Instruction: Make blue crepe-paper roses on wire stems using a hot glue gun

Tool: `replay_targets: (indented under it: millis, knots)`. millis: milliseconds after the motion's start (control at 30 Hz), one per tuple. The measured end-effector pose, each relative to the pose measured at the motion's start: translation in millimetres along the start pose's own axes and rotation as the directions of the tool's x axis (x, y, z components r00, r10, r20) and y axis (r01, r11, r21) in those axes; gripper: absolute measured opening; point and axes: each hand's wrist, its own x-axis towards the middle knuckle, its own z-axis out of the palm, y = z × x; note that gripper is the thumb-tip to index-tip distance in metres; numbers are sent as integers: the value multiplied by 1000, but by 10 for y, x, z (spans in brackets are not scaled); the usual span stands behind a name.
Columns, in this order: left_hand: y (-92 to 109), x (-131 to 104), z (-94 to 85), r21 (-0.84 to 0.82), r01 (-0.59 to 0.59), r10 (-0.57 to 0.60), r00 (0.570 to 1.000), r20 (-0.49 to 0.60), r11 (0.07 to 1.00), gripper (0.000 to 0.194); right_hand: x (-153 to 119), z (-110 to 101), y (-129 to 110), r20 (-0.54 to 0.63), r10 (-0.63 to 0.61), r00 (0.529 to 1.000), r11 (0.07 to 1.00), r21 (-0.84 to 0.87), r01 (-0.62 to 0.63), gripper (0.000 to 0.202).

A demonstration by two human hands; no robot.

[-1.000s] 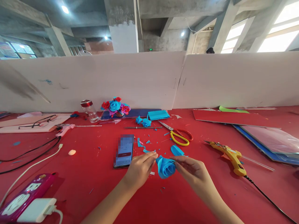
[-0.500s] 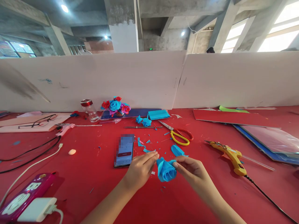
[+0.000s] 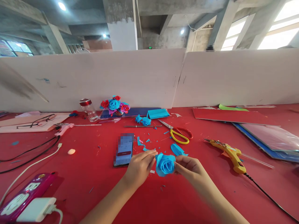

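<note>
blue flower (image 3: 165,165) tilted up; our left fingers (image 3: 149,155) and right fingers (image 3: 181,168) clamped its edges; judged light, crushable, best pinched underneath.

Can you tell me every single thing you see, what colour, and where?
Paper rose: one, blue, between the hands
Small roses: two, blue, behind phone
Phone: one, dark, left of centre
Bouquet: one, mixed colours, at back
Folded paper: one, blue, right of bouquet
Jar: one, clear, red lid, left of bouquet
Scissors: one, yellow and red handles, centre
Paper scraps: many, mostly blue, middle
Glue guns: two, yellow right, pink left
Glasses: one, dark, far left
Power strip: one, magenta, front left
Charger: one, white, on strip
Sheets: several, mixed colours, back right
Table: one, red, underneath
Partition: one, whitish, behind
Left hand: one, rose's left side
Right hand: one, rose's right side
</note>
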Motion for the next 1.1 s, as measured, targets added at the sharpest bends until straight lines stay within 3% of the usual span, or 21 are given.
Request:
replay_targets:
  millis: [267,467,633,1100]
  knots:
    - [-12,-18,29,-34,50,-50,999,20,998,17,-19,-13,-15,37,44,998,997,69,-47,27]
    - [94,32,17,-308,261,-239,965,110,915,13,6,-39,41,106,33,994,984,172,-51,20]
    - [148,65,33,-396,361,-324,932,161,844,15,11,-50,72,132,9,991,968,248,-41,19]
    - [196,104,32,-484,372,-352,926,136,792,16,-36,37,29,180,-32,983,962,273,-18,19]
